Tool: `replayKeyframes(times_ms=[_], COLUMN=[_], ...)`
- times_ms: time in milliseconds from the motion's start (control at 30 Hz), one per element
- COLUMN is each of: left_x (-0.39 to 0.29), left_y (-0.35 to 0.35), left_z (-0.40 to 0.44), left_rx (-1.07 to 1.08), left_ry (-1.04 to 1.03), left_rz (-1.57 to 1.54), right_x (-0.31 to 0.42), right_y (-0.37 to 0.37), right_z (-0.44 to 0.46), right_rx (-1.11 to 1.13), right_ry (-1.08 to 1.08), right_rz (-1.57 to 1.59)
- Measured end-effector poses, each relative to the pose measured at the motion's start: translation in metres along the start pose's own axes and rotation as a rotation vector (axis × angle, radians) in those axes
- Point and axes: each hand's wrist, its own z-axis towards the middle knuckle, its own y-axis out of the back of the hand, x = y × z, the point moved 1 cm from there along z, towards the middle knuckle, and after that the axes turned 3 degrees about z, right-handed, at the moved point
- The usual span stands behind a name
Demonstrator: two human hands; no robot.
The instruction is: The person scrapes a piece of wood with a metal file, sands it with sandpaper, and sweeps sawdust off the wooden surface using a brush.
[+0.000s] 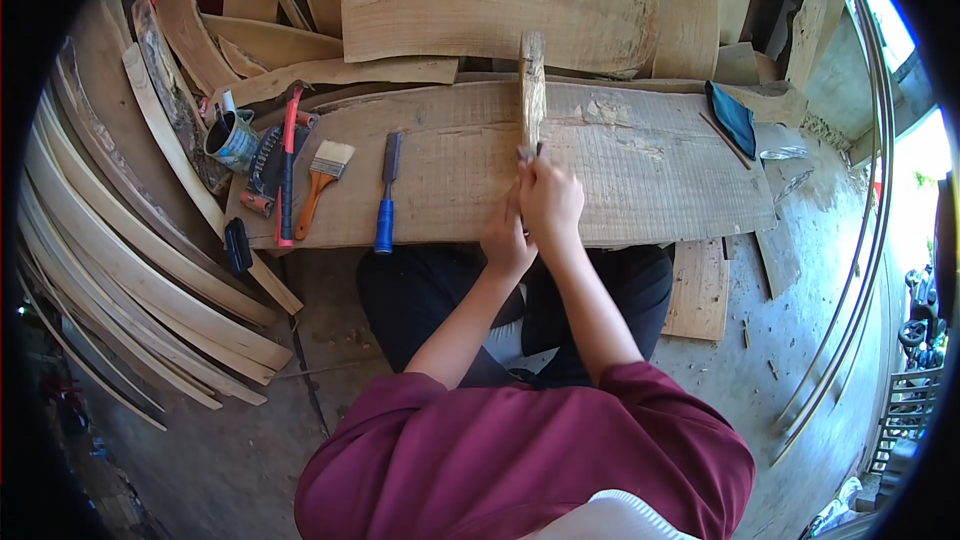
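Observation:
A narrow strip of wood [532, 90] with a rough, pale face extends away from me over a broad plank [450, 180]. My right hand [552, 202] is closed around its near end. Small dark bits show at the top of that fist, and I cannot make out what they are. Just below and to the left, my left hand [508, 238] is closed too, against the right hand and apparently on the same strip; its grip is partly hidden. Left of the hands, a chisel [388, 195] with a blue handle and a paintbrush [323, 183] lie on the plank.
Farther left are a red-and-black tool [289, 165], a cup [232, 140] holding items and a black object [238, 245]. A dark green pouch [731, 118] lies at the plank's right end. Large boards [490, 0] stand behind; curved wooden strips [150, 260] are stacked at left.

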Motion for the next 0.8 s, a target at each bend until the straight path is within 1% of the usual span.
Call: replayKeyframes(times_ms=[133, 300, 400, 467, 600, 733, 800], left_x=[0.005, -0.002, -0.001, -0.001, 0.000, 0.006, 0.005], left_y=[-0.003, 0.006, 0.004, 0.004, 0.004, -0.001, -0.001], left_z=[-0.001, 0.004, 0.001, 0.001, -0.002, -0.006, -0.004], left_rx=[0.058, -0.006, 0.018, 0.050, 0.037, 0.008, 0.015], left_ry=[0.034, 0.026, 0.052, 0.070, 0.026, -0.025, -0.014], left_rz=[-0.020, -0.063, -0.053, -0.048, -0.035, -0.026, -0.030], right_x=[-0.006, -0.003, -0.004, -0.004, -0.008, -0.004, 0.001], right_y=[0.000, -0.018, -0.027, -0.030, -0.021, -0.001, 0.000], right_z=[0.000, 0.062, 0.098, 0.101, 0.071, 0.007, -0.012], right_rx=[-0.034, -0.006, 0.051, 0.045, 0.041, 0.062, -0.069], right_ry=[0.001, -0.029, -0.073, -0.092, -0.128, -0.088, -0.004], right_rz=[0.099, 0.049, -0.011, -0.039, -0.033, 0.002, 0.051])
